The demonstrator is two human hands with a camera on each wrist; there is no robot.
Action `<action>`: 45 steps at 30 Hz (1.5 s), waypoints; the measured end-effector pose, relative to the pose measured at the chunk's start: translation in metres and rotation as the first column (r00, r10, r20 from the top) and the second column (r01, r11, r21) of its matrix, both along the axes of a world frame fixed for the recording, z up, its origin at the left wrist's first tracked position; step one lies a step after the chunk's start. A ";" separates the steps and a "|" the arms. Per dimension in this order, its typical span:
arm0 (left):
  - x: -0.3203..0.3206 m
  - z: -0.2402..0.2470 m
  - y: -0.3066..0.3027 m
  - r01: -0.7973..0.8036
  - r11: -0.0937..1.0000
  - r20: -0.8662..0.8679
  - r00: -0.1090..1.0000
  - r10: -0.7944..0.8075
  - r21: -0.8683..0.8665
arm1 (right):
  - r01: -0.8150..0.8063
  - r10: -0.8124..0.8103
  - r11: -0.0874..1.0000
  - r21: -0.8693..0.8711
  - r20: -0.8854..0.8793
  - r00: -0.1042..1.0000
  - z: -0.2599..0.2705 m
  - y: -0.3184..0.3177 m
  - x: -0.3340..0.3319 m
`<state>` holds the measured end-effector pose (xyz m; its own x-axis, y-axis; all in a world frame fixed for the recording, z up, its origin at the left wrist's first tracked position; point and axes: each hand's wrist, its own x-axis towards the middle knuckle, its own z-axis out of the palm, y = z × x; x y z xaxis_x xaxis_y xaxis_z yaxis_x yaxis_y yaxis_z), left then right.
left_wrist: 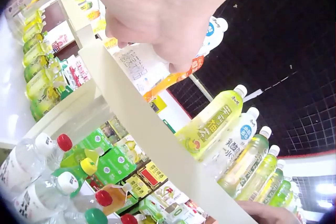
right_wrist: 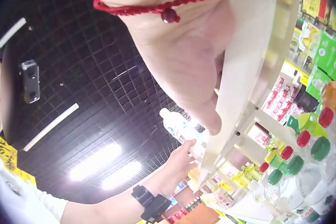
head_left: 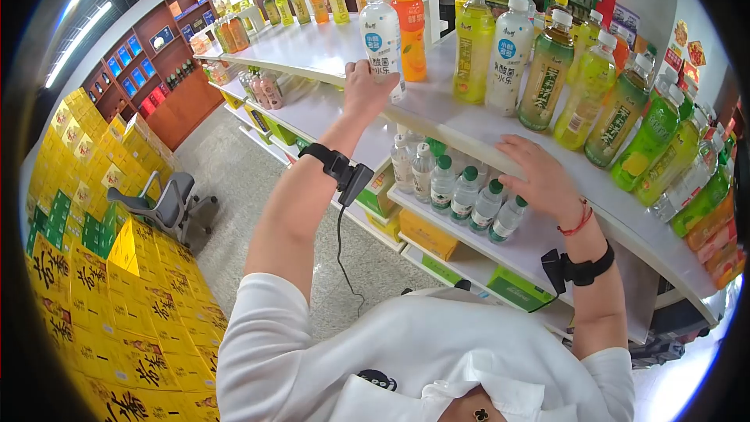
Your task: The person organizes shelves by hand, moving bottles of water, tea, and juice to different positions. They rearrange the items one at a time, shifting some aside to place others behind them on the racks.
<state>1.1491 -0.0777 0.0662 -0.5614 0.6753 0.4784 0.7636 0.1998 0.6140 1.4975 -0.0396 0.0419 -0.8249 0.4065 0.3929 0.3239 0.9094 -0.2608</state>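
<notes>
My left hand (head_left: 369, 92) grips the lower part of a white bottle with a blue round label (head_left: 380, 35), upright at the upper shelf's edge. Right behind it stands an orange bottle (head_left: 412, 35). The left wrist view has the left hand (left_wrist: 163, 14) curled round the white bottle (left_wrist: 137, 66), partly hiding it. My right hand (head_left: 539, 176) is at the front edge of the same shelf (head_left: 453, 126), fingers loosely extended and holding nothing, below a white bottle (head_left: 508, 62) and a green tea bottle (head_left: 545, 74). The right wrist view shows the right hand (right_wrist: 184, 71) beside the shelf edge.
Several yellow and green bottles (head_left: 590, 94) line the shelf to the right. Green-capped clear bottles (head_left: 464, 195) stand on the shelf below. A grey chair (head_left: 168, 199) and stacked yellow cartons (head_left: 101, 297) are at the left.
</notes>
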 end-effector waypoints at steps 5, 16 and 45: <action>-0.011 -0.019 0.010 0.033 0.980 0.062 0.997 -0.046 0.198 | 0.030 -0.030 0.999 -0.018 0.000 1.000 0.005 -0.002 0.001; -0.014 -0.030 0.026 0.133 0.933 0.151 0.970 -0.192 0.336 | 0.060 -0.060 0.998 -0.020 -0.017 0.998 0.005 -0.005 -0.003; -0.006 -0.038 0.024 0.042 0.934 0.020 0.998 -0.052 0.354 | -0.037 -0.420 0.614 -0.789 -0.366 0.830 0.012 0.126 -0.281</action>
